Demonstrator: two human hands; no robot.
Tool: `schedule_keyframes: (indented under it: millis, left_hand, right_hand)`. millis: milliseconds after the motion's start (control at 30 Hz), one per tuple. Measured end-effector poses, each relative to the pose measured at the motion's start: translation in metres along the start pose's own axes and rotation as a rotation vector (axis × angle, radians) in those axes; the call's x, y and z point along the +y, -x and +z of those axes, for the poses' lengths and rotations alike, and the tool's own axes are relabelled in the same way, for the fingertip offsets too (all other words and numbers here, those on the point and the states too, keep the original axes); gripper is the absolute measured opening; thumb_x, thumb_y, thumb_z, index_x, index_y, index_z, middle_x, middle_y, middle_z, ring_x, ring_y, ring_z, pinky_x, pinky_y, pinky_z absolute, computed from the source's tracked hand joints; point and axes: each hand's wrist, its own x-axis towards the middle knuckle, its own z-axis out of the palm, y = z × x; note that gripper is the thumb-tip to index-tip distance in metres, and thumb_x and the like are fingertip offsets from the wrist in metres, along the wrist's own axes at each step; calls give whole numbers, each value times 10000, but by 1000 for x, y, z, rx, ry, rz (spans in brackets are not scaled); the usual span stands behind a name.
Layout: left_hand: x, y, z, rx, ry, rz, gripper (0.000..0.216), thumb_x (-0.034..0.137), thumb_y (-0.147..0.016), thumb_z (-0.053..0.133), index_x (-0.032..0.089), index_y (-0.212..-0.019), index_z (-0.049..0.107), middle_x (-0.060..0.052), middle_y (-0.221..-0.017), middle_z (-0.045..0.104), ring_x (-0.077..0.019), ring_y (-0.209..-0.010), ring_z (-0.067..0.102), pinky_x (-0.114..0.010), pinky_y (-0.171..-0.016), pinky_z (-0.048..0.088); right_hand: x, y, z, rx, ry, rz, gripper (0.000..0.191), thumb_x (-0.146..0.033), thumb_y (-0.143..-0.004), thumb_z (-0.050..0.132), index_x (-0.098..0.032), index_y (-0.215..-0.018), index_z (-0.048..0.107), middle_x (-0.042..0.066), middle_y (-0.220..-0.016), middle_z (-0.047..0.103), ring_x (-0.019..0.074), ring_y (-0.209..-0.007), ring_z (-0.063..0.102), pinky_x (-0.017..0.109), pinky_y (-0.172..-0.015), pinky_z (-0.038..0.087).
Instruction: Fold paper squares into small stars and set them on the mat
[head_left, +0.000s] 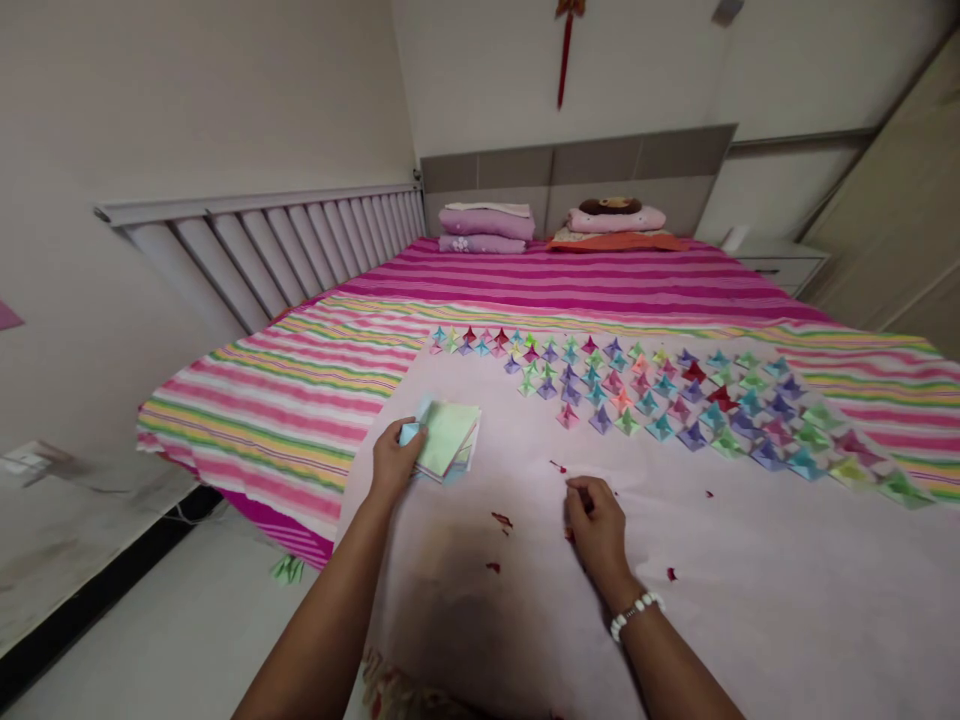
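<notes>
On the left of the large pale sheet (525, 600), my left hand (394, 460) is closed, its thumb over a small blue folded paper (409, 433). That hand touches the edge of a loose stack of paper squares (450, 435), pale green on top with blue and white below. To the right, my right hand (600, 520) hovers low over the sheet with fingers curled together; whether anything is in them is hidden. Red paper scraps (501, 520) lie between and around my hands. Rows of colourful folded paper pieces (630, 395) stand on the sheet's far part.
Beneath the sheet is a bed with a striped cover (300, 390). A white slatted rail (300, 235) runs along the left side. Folded bedding (487, 228) and a pillow pile (615, 225) rest by the headboard (577, 175). A green folded paper (288, 570) is on the floor.
</notes>
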Motion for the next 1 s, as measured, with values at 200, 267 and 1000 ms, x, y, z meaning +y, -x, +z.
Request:
schedule_keyframes:
  millis: [200, 267, 1000]
  left_hand:
    - [44, 11, -14, -63, 344, -60, 379, 448, -627, 729, 146, -850, 674, -4, -714, 676, -145, -649, 608, -242, -603, 472]
    - [57, 20, -16, -136, 435, -86, 350, 451, -626, 741, 142, -771, 663, -2, -687, 659, -126, -599, 587, -219, -534, 457]
    - [71, 130, 37, -906, 453, -462, 353, 363, -659, 773, 153, -932, 694, 10, -645, 616, -93, -521, 488, -209, -494, 360]
  right_hand:
    - [-12, -4, -7, -13, -86, 108, 194, -338, -790, 548, -170, -844, 627, 10, -640, 566, 173, -571, 507, 299, -548, 418]
    - [-23, -7, -11, -4, -152, 163, 213, -366, -783, 573, -171, -855, 621, -17, -589, 527, 158, -528, 478, 281, -508, 394]
    - [-98, -7, -72, -244, -551, 364, 225, -373, -672, 748, -173, -677, 644, -19, -548, 587, 120, -510, 514, 259, -522, 420]
